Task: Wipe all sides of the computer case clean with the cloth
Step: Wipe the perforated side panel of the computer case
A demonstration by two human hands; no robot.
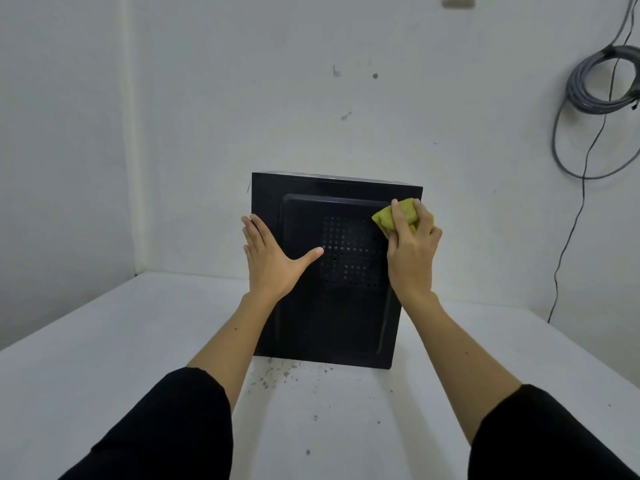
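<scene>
White table (104,341) fills the lower frame, dark specks near its centre; black computer case (332,306) stands upright mid-frame against a white wall, perforated side panel facing the camera. Grey cable coil (595,84) hangs upper right. Left hand (273,258) lies flat on the panel's left edge, fingers straight and spread; right hand (412,244), fingers curled, presses a bunched yellow-green cloth (394,214) to the panel's upper right.

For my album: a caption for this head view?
Right hand wipes black computer case with yellow cloth; left hand steadies it.
</scene>
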